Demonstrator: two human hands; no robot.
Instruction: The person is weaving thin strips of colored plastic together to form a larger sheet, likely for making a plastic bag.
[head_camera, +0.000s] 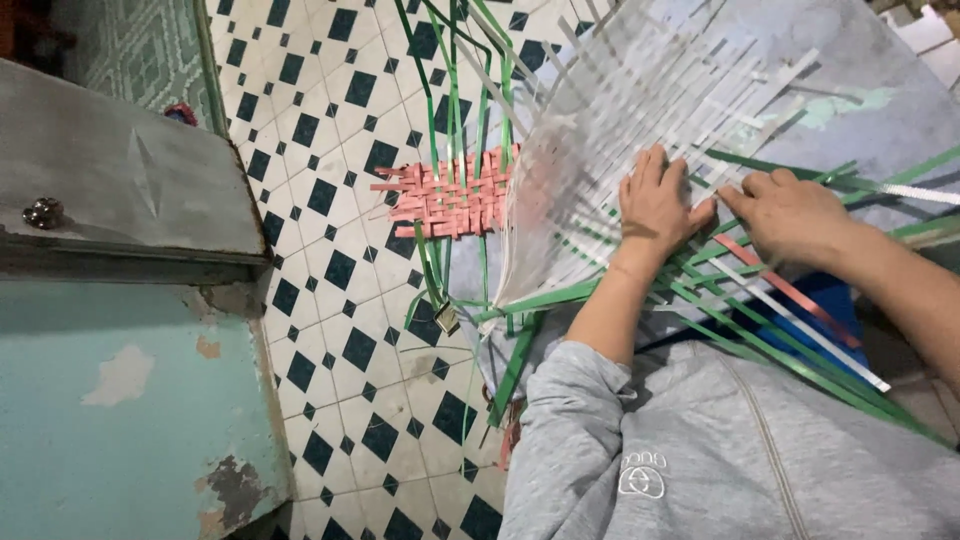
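Both hands rest on a woven panel of translucent white plastic strips that lies across the person's lap and reaches out over the floor. The left hand lies flat and open, palm down, fingers spread on the weave. The right hand sits just beside it, fingers curled down onto the strips; whether it pinches one I cannot tell. Loose green plastic strips fan out from under the hands toward the lower right, with a pink strip and a white strip among them. Farther off, a small pink woven mat lies on the white floor tiles with dark blue diamonds. A grey metal cabinet with peeling turquoise paint stands at the left.
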